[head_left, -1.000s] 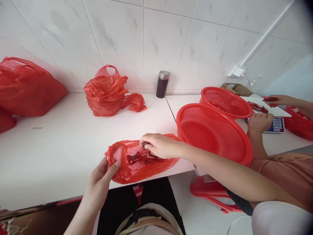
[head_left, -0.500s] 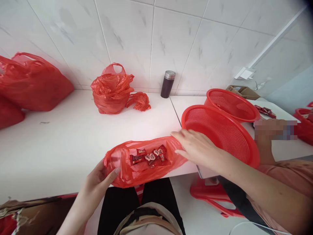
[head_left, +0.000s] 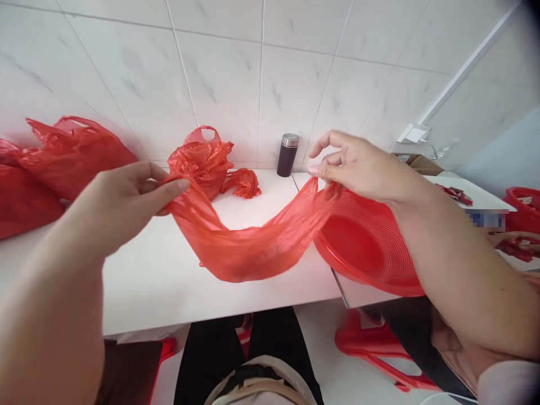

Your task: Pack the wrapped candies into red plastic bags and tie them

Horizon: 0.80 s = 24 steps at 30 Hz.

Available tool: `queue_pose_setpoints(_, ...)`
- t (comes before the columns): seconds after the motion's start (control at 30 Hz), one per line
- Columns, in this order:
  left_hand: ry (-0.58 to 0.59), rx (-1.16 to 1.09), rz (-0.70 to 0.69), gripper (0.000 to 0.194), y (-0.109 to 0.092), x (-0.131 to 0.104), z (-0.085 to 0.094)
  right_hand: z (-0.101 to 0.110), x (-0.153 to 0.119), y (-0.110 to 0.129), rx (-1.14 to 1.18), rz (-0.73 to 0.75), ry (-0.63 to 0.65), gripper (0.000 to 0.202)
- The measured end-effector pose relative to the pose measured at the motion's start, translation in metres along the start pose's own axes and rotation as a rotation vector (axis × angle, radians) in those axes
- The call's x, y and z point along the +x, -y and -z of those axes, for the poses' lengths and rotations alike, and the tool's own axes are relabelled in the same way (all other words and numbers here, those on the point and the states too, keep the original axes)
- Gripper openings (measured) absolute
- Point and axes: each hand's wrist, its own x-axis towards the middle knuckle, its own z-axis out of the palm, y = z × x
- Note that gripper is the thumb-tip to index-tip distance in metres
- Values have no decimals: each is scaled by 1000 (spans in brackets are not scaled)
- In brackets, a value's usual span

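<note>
A thin red plastic bag (head_left: 253,253) hangs in a U shape above the white table, its middle sagging low. At its left end, my left hand (head_left: 130,197) pinches the gathered plastic between thumb and fingers. The opposite end is gripped by my right hand (head_left: 350,166), with thumb and fingertips on the twisted plastic and the index finger raised. The bag's contents are hidden by the folded plastic. Behind it stands another crumpled red bag (head_left: 202,160), with a small bunch of red plastic (head_left: 244,184) beside it.
A dark flask (head_left: 287,154) stands near the tiled wall. Large red bags (head_left: 80,152) sit at the left. A red mesh basket (head_left: 367,242) is at the right, near a person's hand (head_left: 523,242) holding red packets. A red stool (head_left: 375,343) is below the table (head_left: 139,287).
Both hands have lifted the bag off the table edge and stretched it by its ends. Its opening has closed, and the red packets inside no longer show.
</note>
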Motion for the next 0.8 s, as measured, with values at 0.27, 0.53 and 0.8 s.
queue_pose_setpoints(0.27, 319, -36, 1, 47, 14, 47, 10, 6, 28, 12, -72, 86, 43, 20)
queue_pose_setpoints(0.53, 387, -863, 28, 27, 2, 38, 5, 7, 59, 22, -133, 194, -96, 8)
queue_pose_setpoints(0.8, 465, -1045, -34, 12, -17, 38, -4, -11, 65, 39, 25, 312, -169, 15)
